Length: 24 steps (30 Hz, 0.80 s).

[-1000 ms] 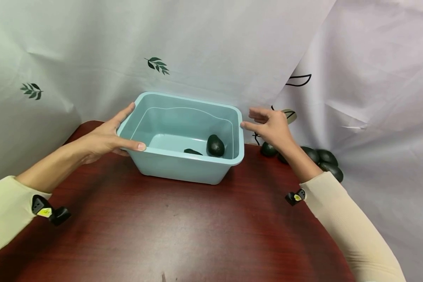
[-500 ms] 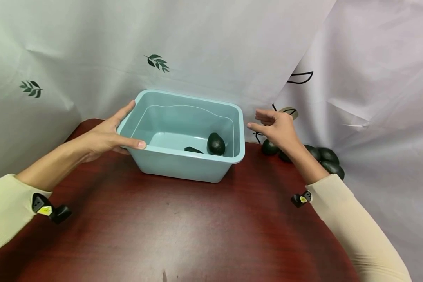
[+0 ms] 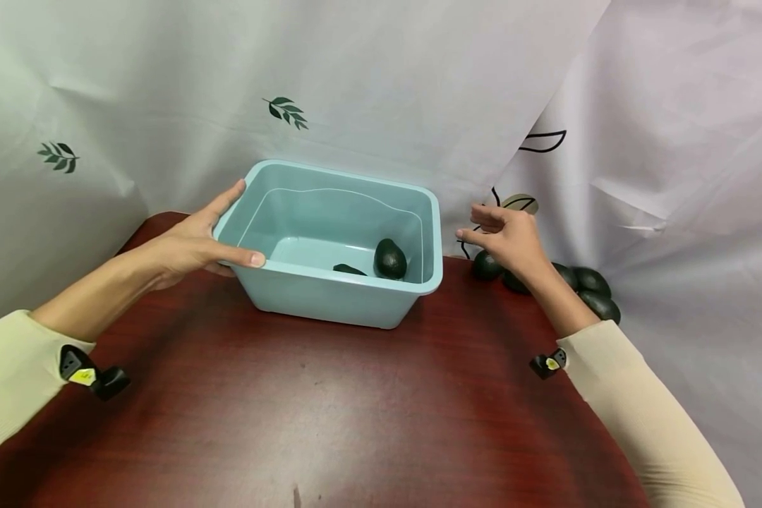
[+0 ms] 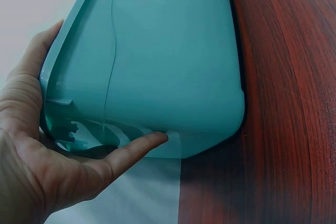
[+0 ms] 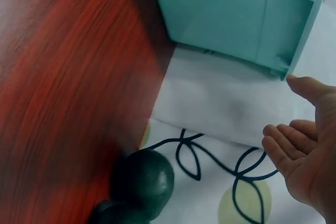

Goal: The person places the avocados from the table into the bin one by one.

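A light blue plastic tub (image 3: 330,300) stands toward the back of the table, with a dark green avocado (image 3: 390,259) and part of another dark avocado (image 3: 349,269) visible inside. My left hand (image 3: 193,243) grips the tub's left end, thumb along the front rim and fingers around the far corner. In the left wrist view, that hand (image 4: 42,150) spreads over the tub's end (image 4: 173,66). My right hand (image 3: 511,236) is apart from the tub's right side, fingers loosely bent and holding nothing. The right wrist view shows its palm (image 5: 315,166) facing the tub.
Several avocados (image 3: 590,282) lie at the table's back right edge, partly hidden behind the right forearm; one (image 3: 485,266) sits just below the right hand. A white printed cloth (image 3: 381,85) hangs behind the dark red wooden table (image 3: 355,416).
My right hand has let go of the tub's right rim and moved a short way right. The left hand stays on the tub, which has not visibly moved on the table.
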{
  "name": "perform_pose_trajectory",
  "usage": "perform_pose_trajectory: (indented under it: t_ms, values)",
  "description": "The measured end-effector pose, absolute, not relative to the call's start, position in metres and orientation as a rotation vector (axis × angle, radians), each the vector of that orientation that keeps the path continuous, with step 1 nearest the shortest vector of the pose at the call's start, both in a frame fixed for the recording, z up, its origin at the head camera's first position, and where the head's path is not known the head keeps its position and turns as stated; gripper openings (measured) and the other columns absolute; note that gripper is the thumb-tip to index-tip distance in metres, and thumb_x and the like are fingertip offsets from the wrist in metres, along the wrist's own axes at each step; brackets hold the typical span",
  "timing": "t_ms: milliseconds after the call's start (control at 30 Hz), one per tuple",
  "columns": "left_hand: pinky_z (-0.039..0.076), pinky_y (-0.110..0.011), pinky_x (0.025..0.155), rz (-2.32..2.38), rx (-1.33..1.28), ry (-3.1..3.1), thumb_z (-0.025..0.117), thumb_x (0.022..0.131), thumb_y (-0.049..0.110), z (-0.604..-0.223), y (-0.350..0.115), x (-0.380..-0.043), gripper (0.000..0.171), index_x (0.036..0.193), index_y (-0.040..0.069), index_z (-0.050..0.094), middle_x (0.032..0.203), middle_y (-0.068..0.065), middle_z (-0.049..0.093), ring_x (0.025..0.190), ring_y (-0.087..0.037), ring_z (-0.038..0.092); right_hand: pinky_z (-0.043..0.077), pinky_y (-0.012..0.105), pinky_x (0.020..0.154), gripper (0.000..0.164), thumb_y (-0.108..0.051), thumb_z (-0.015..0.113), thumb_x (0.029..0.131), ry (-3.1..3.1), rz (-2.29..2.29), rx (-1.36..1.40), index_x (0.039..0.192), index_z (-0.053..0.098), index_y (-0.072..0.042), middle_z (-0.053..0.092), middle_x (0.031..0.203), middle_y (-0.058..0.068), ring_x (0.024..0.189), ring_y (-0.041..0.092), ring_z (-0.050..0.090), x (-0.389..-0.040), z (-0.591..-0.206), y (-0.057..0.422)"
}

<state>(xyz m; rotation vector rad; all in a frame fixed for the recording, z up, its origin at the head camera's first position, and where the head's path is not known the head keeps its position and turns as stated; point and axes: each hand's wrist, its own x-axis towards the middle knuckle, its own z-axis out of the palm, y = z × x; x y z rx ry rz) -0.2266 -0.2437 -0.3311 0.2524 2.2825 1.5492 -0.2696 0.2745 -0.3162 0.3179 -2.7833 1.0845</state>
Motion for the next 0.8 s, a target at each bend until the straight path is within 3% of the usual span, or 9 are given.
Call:
perform_pose_trajectory:
  t_ms: [333, 633, 800]
  values:
    - [0.06, -0.072, 0.107, 1.546, 0.255, 2.291, 0.088, 0.098, 0.021, -0.33, -0.246, -0.225, 0.134, 0.177, 0.052, -0.015, 0.189, -0.016, 0.006, 0.157, -0.048, 0.037, 0.062, 0.057, 0.111, 0.067, -0.041, 0.092, 0.097, -2.795, 1.052, 0.259, 0.15, 0.073, -0.006, 0.074, 0.15, 0.018, 0.135, 0.039, 0.075, -0.274, -0.327, 0.291]
    - [0.059, -0.072, 0.109, 1.542, 0.246, 2.299, 0.089, 0.097, 0.022, -0.329, -0.244, -0.223, 0.134, 0.178, 0.051, -0.013, 0.187, -0.015, 0.013, 0.158, -0.046, 0.038, 0.061, 0.06, 0.111, 0.061, -0.03, 0.09, 0.098, -2.822, 0.926, 0.264, 0.148, 0.073, 0.0, 0.075, 0.146, 0.023, 0.132, 0.045, 0.075, -0.277, -0.341, 0.306]
    - [0.059, -0.073, 0.109, 1.546, 0.248, 2.295, 0.089, 0.097, 0.022, -0.329, -0.243, -0.224, 0.134, 0.178, 0.051, -0.014, 0.187, -0.017, 0.012, 0.158, -0.046, 0.037, 0.06, 0.06, 0.111, 0.062, -0.033, 0.089, 0.099, -2.835, 0.898, 0.252, 0.148, 0.072, 0.001, 0.075, 0.146, 0.022, 0.133, 0.044, 0.075, -0.276, -0.346, 0.313]
